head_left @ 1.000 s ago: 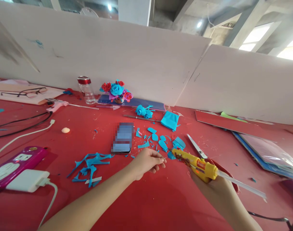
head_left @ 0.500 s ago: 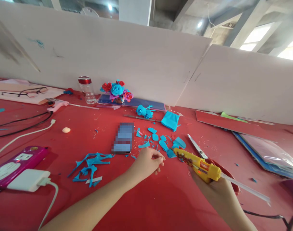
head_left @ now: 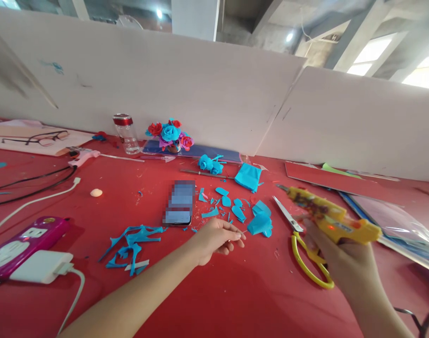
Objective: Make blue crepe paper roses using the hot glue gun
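My left hand (head_left: 221, 241) is closed in a pinch on a thin pale stem (head_left: 245, 232). At the stem's far end is a blue paper petal piece (head_left: 259, 223), just right of the fingertips. My right hand (head_left: 344, 256) grips a yellow hot glue gun (head_left: 322, 211), raised over the table, its nozzle pointing up and left; an orange-red light glows on its side. Scissors (head_left: 302, 241) with yellow handles lie beneath and left of the glue gun. Several cut blue petals (head_left: 238, 213) are scattered beyond my left hand.
A phone (head_left: 181, 202) lies left of the petals, near blue paper scraps (head_left: 133, 241). Farther back are blue paper roses (head_left: 210, 164), a folded blue sheet (head_left: 248, 177), a flower bunch (head_left: 170, 134) and a bottle (head_left: 127, 134). A power strip (head_left: 34, 234) is at left.
My right hand has drawn the glue gun right and up, away from the blue petal piece. The scissors' yellow handles now show. My left hand has shifted slightly right.
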`<state>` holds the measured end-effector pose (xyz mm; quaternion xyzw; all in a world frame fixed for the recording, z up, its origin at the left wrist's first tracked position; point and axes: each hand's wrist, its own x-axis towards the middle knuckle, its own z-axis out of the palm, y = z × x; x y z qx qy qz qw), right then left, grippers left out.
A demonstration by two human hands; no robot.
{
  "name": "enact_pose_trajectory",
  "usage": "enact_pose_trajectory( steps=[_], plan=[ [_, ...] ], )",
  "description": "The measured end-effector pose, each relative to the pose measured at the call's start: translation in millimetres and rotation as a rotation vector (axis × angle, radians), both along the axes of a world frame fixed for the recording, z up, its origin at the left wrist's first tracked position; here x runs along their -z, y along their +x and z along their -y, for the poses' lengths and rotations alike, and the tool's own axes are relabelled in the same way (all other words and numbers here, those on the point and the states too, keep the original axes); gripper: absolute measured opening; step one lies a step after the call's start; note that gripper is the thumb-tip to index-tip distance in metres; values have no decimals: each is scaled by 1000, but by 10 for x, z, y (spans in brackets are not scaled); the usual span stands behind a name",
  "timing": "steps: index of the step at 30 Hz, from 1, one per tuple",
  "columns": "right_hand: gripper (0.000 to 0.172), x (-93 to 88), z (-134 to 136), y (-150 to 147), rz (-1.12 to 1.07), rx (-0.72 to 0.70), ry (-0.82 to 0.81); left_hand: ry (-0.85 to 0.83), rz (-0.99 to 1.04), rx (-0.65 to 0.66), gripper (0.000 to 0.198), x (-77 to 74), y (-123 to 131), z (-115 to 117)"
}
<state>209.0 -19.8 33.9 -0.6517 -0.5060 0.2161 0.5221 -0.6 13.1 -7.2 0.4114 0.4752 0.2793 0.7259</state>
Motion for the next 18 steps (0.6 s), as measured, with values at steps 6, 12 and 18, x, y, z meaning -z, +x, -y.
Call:
enact_pose_trajectory(
  steps=[6,12,18],
  plan=[
    [22,-198,-291,271,613,270,158,7,6,27,9,20,0,5],
    [26,-45,-405,359,337,144,38,1,7,20,8,6,-11,4],
    [22,133,-128,183,191,-115,38,-29,75,-21,8,-1,-33,-8]
  ],
)
